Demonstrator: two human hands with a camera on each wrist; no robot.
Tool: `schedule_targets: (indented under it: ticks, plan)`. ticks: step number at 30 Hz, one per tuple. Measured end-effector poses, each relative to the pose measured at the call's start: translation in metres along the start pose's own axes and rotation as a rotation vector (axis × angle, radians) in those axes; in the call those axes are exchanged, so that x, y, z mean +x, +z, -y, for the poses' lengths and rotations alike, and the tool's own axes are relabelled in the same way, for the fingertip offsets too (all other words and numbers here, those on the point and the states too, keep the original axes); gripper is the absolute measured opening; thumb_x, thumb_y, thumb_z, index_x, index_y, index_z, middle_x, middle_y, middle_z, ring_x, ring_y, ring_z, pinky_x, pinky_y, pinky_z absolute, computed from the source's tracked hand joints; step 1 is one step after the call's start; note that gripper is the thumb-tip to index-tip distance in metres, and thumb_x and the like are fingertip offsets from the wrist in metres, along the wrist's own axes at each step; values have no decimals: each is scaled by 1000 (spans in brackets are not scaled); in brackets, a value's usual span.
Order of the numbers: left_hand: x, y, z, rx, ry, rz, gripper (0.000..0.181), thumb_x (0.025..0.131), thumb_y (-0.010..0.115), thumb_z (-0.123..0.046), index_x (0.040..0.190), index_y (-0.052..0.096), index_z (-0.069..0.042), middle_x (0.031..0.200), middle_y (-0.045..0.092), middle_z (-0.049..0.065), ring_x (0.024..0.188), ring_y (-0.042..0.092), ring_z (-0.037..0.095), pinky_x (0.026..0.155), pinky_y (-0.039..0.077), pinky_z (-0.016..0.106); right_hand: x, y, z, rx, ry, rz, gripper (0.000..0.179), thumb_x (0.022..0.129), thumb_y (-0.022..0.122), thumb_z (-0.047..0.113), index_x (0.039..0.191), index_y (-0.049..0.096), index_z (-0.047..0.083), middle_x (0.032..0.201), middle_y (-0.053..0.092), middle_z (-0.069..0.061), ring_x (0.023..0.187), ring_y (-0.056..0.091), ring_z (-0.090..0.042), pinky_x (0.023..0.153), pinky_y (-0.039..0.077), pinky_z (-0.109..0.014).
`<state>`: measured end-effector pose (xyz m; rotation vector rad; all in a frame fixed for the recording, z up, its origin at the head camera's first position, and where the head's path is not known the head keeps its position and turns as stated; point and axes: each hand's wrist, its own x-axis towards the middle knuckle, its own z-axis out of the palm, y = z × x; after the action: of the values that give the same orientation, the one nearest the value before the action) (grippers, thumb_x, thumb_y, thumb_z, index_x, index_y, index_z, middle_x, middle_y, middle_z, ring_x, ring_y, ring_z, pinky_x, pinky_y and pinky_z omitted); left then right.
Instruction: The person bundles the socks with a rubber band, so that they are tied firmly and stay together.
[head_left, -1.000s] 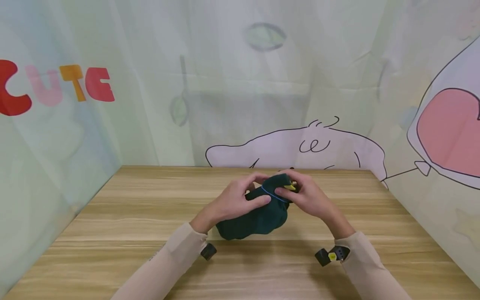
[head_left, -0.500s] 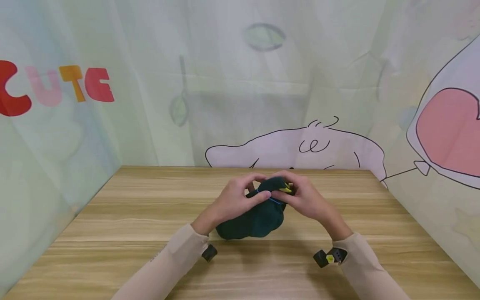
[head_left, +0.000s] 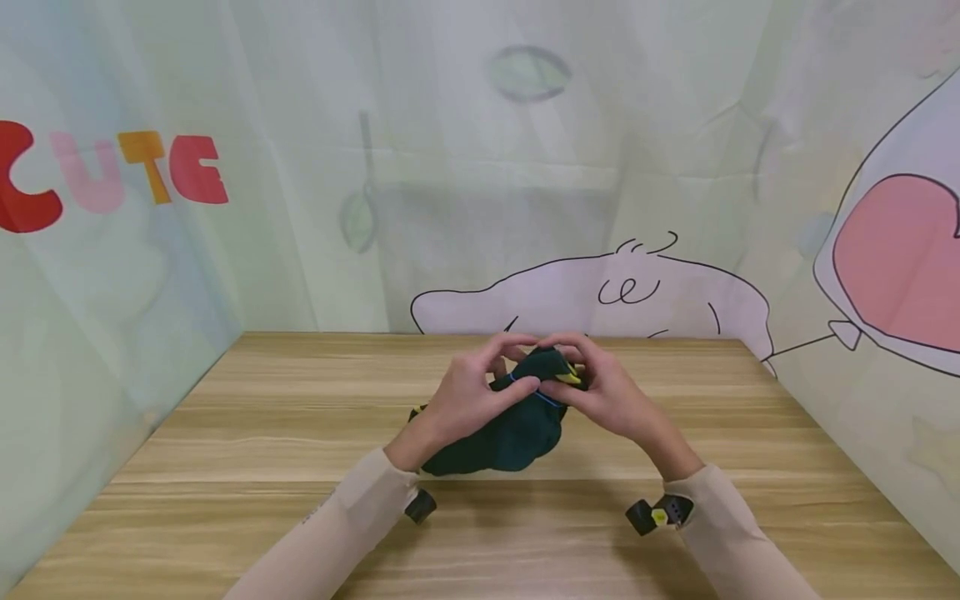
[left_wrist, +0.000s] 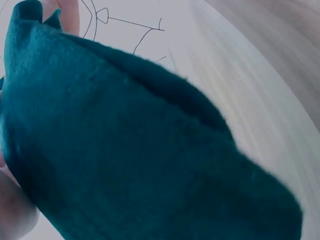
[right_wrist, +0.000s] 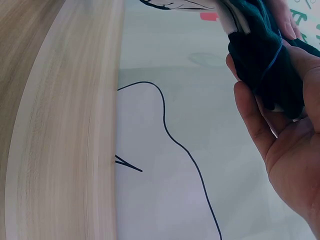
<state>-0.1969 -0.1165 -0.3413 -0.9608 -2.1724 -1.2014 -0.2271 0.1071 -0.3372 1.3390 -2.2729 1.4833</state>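
A dark green cloth bundle (head_left: 517, 437) is held above the table in the head view, with a thin blue band (head_left: 551, 400) running round it near its upper end. A bit of yellow trim (head_left: 568, 379) shows at that end. My left hand (head_left: 468, 392) grips the bundle's left side, thumb across the front by the band. From the right, my right hand (head_left: 618, 396) pinches the upper end, its thumb close to the left one. In the left wrist view the cloth (left_wrist: 140, 140) covers most of the picture. The right wrist view shows the palm (right_wrist: 295, 160) under the banded cloth (right_wrist: 260, 55).
The wooden table (head_left: 285, 417) reaches back to a printed curtain (head_left: 465, 208) with a dog drawing and a heart. Each wrist carries a small black camera, the left one (head_left: 420, 506) and the right one (head_left: 641, 517), close above the table.
The bundle has shifted slightly left, and a dark, yellow-marked end now shows beyond my left wrist. My right hand moved a little left, bringing both thumbs together at the band.
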Motion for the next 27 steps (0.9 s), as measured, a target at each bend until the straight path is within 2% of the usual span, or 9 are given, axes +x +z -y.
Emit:
schedule_targets:
  ticks: [5,8,13,18,23,27]
  plan:
    - [1,-1,-1,-34,24,10,47,91,74,-8,133,53,-11,107,70,10,63,59,6,48,39,24,-1,-1,0,10,39,2,56,92,70,1,139,45,17,123,64,-14,103,67,-29,87,56,-45]
    - [1,-2,-1,-16,37,-4,48,91,73,-6,133,52,-10,107,70,11,61,57,7,46,37,23,0,-1,0,21,53,9,60,92,70,2,142,42,18,122,64,-16,102,67,-30,86,56,-44]
    - [1,-5,-2,36,66,-36,46,90,74,-6,131,53,-9,105,69,11,61,54,7,47,36,22,0,-4,-3,65,77,33,63,93,69,1,146,38,16,125,60,-20,92,69,-29,74,59,-39]
    - [1,-8,-3,56,85,-62,46,89,75,-5,130,53,-8,102,70,12,61,55,8,46,37,22,0,-8,-5,76,107,42,66,94,68,3,149,35,18,129,58,-21,80,68,-26,62,55,-34]
    - [2,-13,-2,67,91,-87,47,88,75,-4,129,52,-8,102,70,11,61,56,9,46,40,22,0,-10,-4,91,113,36,66,95,68,4,150,34,17,130,58,-21,83,70,-25,61,54,-33]
    - [4,-19,-1,60,97,-111,47,88,76,-3,128,51,-8,102,71,11,64,63,10,51,49,22,-1,-11,-6,107,121,6,65,96,66,3,150,34,16,126,58,-20,83,70,-25,62,55,-31]
